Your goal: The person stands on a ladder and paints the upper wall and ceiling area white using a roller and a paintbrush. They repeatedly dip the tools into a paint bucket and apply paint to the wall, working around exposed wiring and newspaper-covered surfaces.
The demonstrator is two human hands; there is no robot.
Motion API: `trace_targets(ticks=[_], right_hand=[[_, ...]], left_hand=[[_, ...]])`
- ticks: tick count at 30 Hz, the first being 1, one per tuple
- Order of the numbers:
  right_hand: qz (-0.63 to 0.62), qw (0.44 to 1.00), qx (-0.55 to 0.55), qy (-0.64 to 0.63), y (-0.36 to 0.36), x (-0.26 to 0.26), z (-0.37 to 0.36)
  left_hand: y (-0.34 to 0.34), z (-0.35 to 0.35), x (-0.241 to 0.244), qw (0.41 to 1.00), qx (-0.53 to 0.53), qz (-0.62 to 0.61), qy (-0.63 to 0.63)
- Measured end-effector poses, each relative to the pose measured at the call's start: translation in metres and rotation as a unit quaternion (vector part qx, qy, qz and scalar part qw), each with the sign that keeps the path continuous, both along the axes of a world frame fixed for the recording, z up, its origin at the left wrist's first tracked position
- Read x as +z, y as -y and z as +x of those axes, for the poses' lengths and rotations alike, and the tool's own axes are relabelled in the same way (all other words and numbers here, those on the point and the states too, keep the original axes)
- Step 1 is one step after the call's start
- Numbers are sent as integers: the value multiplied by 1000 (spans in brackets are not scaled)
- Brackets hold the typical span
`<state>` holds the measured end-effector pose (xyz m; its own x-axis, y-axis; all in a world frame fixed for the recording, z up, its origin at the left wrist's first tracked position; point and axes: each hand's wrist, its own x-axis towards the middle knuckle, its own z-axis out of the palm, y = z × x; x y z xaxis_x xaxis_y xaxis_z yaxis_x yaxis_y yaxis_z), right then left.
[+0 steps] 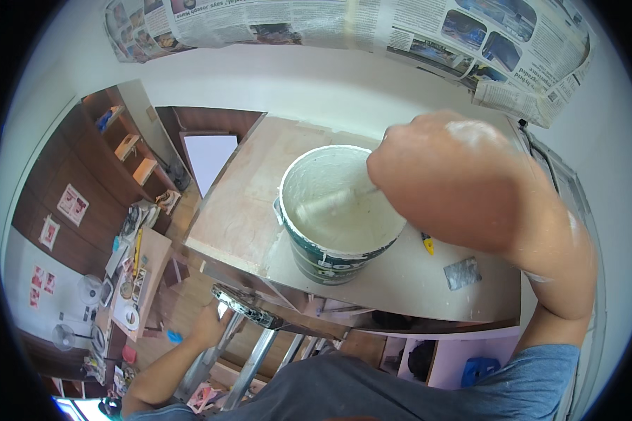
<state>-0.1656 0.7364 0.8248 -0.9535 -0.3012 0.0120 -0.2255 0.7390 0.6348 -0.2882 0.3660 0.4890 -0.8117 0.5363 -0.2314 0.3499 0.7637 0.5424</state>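
A bucket of pale greenish-white paint or filler (316, 263) stands on a panelled top in front of me, its inner wall and rim smeared. Above its right side is my right hand (437, 173), closed around the handle of a tool whose coated, motion-blurred head (329, 205) is inside the bucket. Whether that tool is a brush or a putty knife, I cannot tell. White smears mark the back of this hand. Lower left, my left hand (210, 323) grips the side of a metal stepladder (260, 350), just below its top; the fingers are partly hidden.
On the wooden top (242, 210) lie a yellow-and-black cutter (427, 244) and a grey scrap (462, 273). Newspaper (316, 23) covers a form along the wall. Far below left, a cluttered desk (147, 263) stands near fans (89, 289). A blue container (479, 371) sits in a lower compartment.
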Motion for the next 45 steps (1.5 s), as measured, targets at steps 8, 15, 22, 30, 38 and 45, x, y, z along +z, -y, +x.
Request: trace_targets(ticks=[8,15,22,30,38,45], right_hand=[[0,999,9,-32,-2,-16,-5],[-92,992,-83,-22,10,14,11],[-78,966,-204,137,25,13,-4],[-234,951,-201,14,-10,25,59],[-541,777,-313,79,-35,30,128],[-637,714,-290,-16,-56,122,213]], left_hand=[[-2,-1,2,999,16,-8,36],[-1,-1,3,1000,-3,23,14],[-7,2,17,1000,4,6,27],[0,1,6,999,-21,31,17],[12,-6,-26,996,-39,82,-23],[37,-15,-55,999,1,43,-12]])
